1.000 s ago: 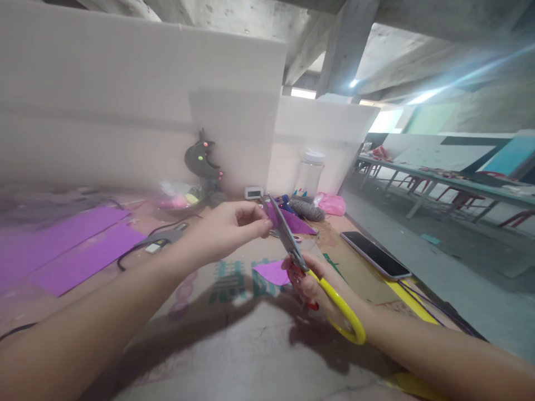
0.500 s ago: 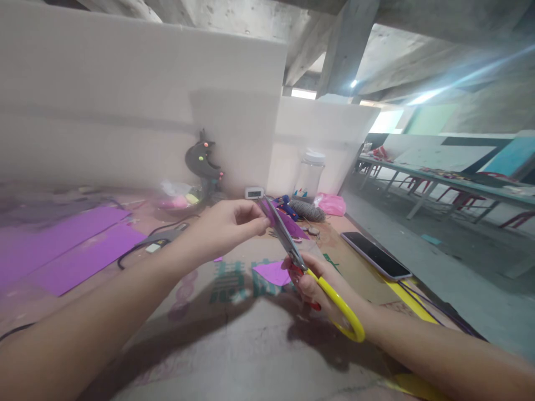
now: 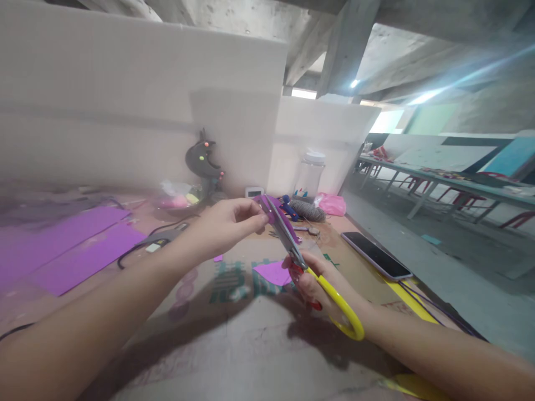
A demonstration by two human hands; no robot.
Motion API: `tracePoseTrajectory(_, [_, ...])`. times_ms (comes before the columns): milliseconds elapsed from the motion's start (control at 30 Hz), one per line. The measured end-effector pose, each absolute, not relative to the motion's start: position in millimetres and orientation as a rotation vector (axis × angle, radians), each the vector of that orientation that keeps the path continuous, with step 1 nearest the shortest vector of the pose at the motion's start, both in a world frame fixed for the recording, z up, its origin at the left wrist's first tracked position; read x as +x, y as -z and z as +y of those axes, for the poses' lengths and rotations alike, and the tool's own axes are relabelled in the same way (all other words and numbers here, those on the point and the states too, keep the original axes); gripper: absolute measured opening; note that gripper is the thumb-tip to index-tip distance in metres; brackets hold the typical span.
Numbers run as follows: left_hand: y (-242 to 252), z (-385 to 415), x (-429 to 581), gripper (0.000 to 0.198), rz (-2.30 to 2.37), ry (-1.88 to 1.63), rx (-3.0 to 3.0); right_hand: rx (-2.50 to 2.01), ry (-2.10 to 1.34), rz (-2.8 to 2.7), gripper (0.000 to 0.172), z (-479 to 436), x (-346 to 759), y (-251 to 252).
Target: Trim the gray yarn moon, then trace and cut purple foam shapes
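Between the thumb and fingers of my left hand [image 3: 228, 225] is pinched a small piece of purple paper [image 3: 276, 207]. My right hand [image 3: 320, 281] grips a pair of scissors [image 3: 288, 236] with yellow and red handles. The blades point up and to the left, lying along the purple piece close to my left fingertips. How far the blades are parted I cannot tell. Below them a purple offcut [image 3: 271, 273] lies on the cardboard [image 3: 200, 340], partly behind my right fingers. A tiny purple scrap [image 3: 218, 258] rests to its left.
Purple sheets [image 3: 90, 253] and a black cable [image 3: 121, 262] lie at left. A phone [image 3: 376, 255] sits at the right edge. Toward the back stand a clear jar [image 3: 309, 175], grey yarn [image 3: 307, 210], a pink bag [image 3: 331, 204], a small white device [image 3: 254, 192] and a dark crescent-shaped ornament [image 3: 200, 159].
The purple piece in my left hand has turned, and its lower right corner now looks smaller and rounder. Both hands and the scissors have stayed nearly in place.
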State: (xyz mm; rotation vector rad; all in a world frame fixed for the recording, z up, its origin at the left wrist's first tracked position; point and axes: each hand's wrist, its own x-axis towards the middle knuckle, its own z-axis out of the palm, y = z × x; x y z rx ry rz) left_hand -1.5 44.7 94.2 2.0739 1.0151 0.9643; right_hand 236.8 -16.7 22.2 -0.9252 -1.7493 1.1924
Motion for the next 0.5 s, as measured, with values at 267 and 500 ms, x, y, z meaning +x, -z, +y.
tracePoseTrajectory(267, [-92,39,5,0.022,0.925,-1.041,1.997,-0.829,-1.134,-1.820,0.057,-16,239,-18])
tracePoseTrajectory(500, [-93,29,13,0.021,0.884,-1.041,1.933,-0.835,-1.109,-1.843,0.060,-16,242,-13])
